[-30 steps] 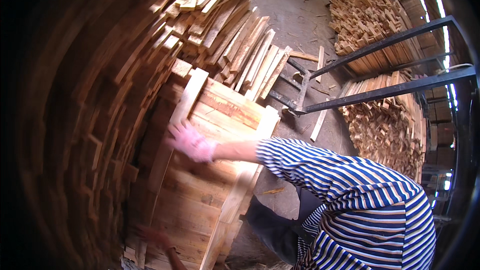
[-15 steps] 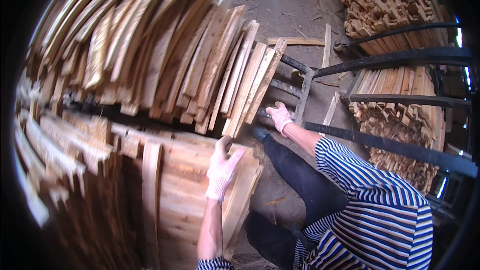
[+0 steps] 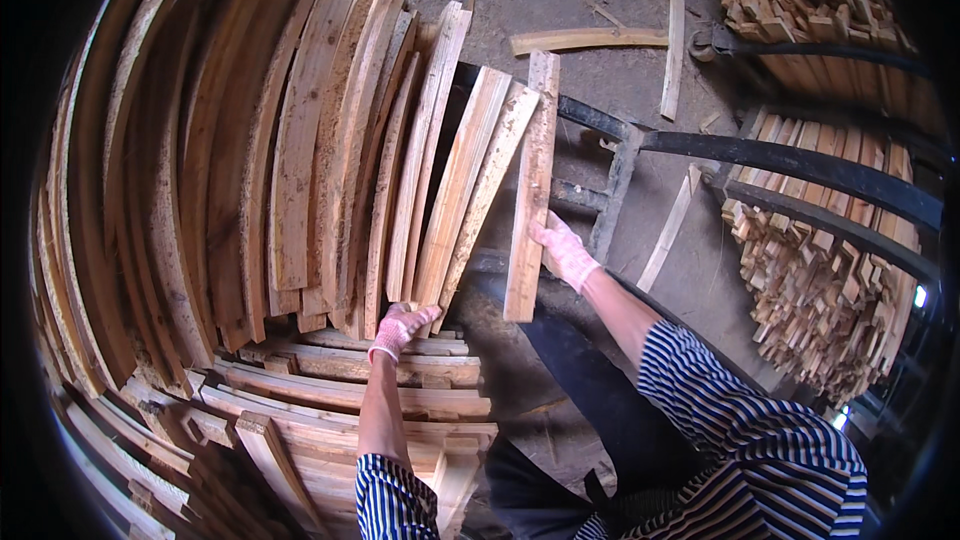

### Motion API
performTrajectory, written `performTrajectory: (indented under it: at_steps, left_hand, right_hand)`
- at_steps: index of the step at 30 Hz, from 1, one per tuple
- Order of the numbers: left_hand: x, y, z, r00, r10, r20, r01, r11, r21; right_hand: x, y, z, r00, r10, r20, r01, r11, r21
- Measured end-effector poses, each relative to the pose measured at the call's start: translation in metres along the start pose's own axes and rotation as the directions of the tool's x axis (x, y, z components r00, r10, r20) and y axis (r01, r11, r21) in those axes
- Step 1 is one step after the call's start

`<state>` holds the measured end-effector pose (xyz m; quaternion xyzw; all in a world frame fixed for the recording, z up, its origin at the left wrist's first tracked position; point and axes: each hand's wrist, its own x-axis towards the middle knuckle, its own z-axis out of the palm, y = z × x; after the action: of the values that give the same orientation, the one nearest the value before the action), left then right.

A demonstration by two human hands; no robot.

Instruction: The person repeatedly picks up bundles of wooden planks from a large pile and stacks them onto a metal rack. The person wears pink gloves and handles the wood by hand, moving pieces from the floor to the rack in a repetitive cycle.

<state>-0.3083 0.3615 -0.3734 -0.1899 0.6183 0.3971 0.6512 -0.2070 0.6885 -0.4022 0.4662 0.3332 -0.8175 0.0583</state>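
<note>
My right hand (image 3: 562,252), in a pink-and-white work glove, is closed on the edge of a wooden plank (image 3: 536,165). This plank tilts slightly and stands a little apart at the right end of a row of rough boards. My left hand (image 3: 402,328), gloved alike, has its fingers curled against the lower end of a neighbouring wooden board (image 3: 465,165); part of its grip is hidden. Another narrow board (image 3: 500,175) leans between the two hands. Many more boards (image 3: 310,160) fill the left side of the row.
Below the row lies a crosswise stack of boards (image 3: 350,395). A black metal frame (image 3: 610,205) with long bars (image 3: 800,165) stands to the right. Bundled wood (image 3: 815,290) is piled beyond it. Loose strips (image 3: 672,55) lie on the floor, and my legs (image 3: 600,380) are close below.
My right hand has left the metal frame and taken hold of the end plank. My left hand has moved from above the lower stack to the boards' lower ends. The view has shifted.
</note>
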Motion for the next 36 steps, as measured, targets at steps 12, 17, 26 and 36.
performTrajectory:
  at_steps: [12, 17, 26, 36]
  left_hand:
    - [-0.103, 0.070, 0.110, 0.976, 0.218, 0.020, -0.186, 0.774, 0.605]
    - [-0.122, 0.043, 0.069, 0.890, 0.446, -0.090, -0.368, 0.822, 0.435]
    - [-0.022, 0.039, 0.024, 0.495, 0.602, -0.626, -0.208, 0.782, 0.587]
    - [0.002, 0.077, 0.123, 0.804, 0.484, -0.346, -0.325, 0.844, 0.426]
  right_hand:
    - [-0.056, -0.018, 0.025, 0.997, 0.061, 0.048, -0.062, 0.998, 0.027]
    - [-0.069, -0.047, 0.112, 0.972, -0.082, 0.219, 0.123, 0.976, -0.180]
    - [0.058, 0.017, 0.118, 0.995, 0.103, 0.014, -0.098, 0.976, -0.193]
    - [0.045, -0.052, 0.021, 0.941, 0.327, 0.092, -0.313, 0.940, -0.136]
